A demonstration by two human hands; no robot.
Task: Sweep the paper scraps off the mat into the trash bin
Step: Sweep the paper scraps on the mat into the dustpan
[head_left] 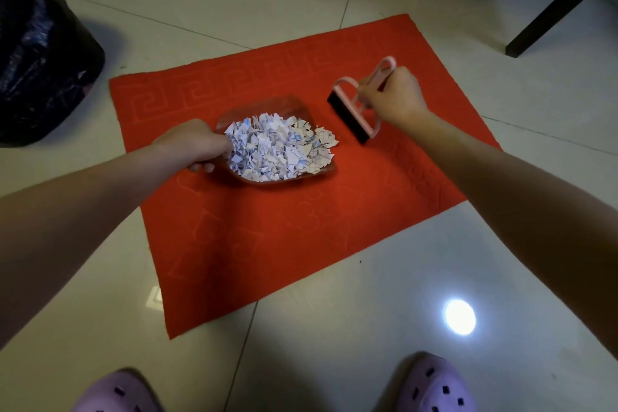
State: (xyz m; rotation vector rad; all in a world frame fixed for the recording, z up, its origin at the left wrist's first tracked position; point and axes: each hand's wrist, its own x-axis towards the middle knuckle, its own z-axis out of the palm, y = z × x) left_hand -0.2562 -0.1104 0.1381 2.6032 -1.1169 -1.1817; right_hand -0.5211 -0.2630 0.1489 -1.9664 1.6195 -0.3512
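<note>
At ten o'clock from the mat (pixel 267 237) we see the bin (pixel 40 53), lined with a black bag, standing on the floor (pixel 334 328) just off the mat's corner. Next comes the left hand (pixel 190 144), over the mat's nine o'clock edge, its fingers (pixel 200 166) curled round the handle of a clear pan (pixel 287 107). The scraps (pixel 277 147) lie heaped in that pan, a white pile near the mat's centre, with a few at the pan's three o'clock lip. We cannot tell whether the pan rests on the mat or is held just above it.

At three o'clock from the pan, apart from it, is a pink brush (pixel 349 119) with black bristles turned down toward the mat; contact is unclear. The right hand (pixel 391 97) holds its looped handle, fingers (pixel 368 94) wrapped round the pink frame.

Along six o'clock we see two lilac slippers (pixel 117 391) with a bright glare (pixel 459 316) on the tiles above the right one, and at one o'clock dark legs (pixel 561 0) of furniture.
</note>
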